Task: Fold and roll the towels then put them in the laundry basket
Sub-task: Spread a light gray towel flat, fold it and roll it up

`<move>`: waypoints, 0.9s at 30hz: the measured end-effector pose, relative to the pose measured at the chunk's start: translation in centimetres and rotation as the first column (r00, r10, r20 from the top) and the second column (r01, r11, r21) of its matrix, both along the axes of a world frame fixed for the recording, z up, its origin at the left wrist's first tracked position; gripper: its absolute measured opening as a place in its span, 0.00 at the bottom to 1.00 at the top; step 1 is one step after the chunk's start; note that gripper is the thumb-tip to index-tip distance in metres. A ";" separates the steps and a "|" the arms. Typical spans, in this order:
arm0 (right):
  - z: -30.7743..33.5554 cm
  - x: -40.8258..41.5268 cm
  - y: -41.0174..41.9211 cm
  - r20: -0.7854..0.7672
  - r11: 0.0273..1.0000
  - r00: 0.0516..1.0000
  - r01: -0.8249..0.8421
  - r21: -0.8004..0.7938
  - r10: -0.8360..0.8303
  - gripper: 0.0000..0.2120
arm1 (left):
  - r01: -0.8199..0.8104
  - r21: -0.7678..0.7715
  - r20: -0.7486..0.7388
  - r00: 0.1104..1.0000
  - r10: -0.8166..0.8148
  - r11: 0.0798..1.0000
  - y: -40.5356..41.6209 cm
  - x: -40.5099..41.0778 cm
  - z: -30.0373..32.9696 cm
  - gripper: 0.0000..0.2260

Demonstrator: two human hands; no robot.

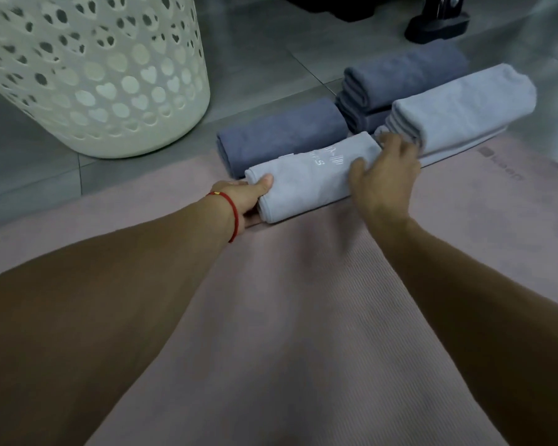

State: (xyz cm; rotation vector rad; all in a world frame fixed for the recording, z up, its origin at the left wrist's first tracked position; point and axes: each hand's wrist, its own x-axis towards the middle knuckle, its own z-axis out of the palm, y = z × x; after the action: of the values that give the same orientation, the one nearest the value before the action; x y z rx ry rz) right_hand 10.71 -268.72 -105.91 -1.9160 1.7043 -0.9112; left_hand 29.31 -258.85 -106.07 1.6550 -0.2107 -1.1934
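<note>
A light grey rolled towel (306,178) lies across the far edge of a pink mat (303,300) spread on the grey tiled floor (255,59). The left hand (248,196) grips the roll's left end, thumb curled over the top and fingers tucked beneath. The right hand (384,178) rests on the roll's right end with fingers bent over the cloth, holding it; this hand is slightly blurred. A red string bracelet (234,217) circles the left wrist.

Just beyond the held roll, touching it, lies a dark blue roll (281,133). Farther right is a stack of folded dark blue towels (400,78), and beside it, on the right, a folded light grey towel stack (464,111) whose near edge sits on the mat.

The white laundry basket (94,75), pierced with heart-shaped and round holes, stands on the floor at far left, apart from the towels. What it holds cannot be seen. A black stand foot (438,24) sits at the far right.
</note>
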 end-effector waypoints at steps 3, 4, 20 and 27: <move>-1.6 0.8 1.0 -0.393 0.959 0.889 -0.277 -0.055 0.234 0.29 | 0.063 0.073 0.022 0.998 -0.065 0.995 -0.7 0.7 0.1 0.11; -1.9 1.2 0.8 -0.441 0.946 0.851 -0.325 -0.013 0.286 0.29 | 0.066 0.080 0.023 0.997 -0.068 0.995 -0.8 0.8 0.1 0.11; -3.4 2.5 -0.7 -0.509 0.876 0.714 -0.369 0.311 0.482 0.32 | 0.438 0.589 0.800 -0.195 -0.568 0.679 0.9 -2.1 -3.6 0.28; -3.2 -2.3 6.0 -0.468 0.817 0.684 -0.551 0.171 0.560 0.30 | 0.335 0.755 0.644 -0.220 -0.732 0.563 0.5 -3.2 -1.4 0.30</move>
State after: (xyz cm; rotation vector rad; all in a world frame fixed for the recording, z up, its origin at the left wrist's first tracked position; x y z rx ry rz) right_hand 8.42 -262.71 -109.07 -2.6020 1.1856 -0.1590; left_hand 26.10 -258.38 -107.47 2.5609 -2.0218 -0.3240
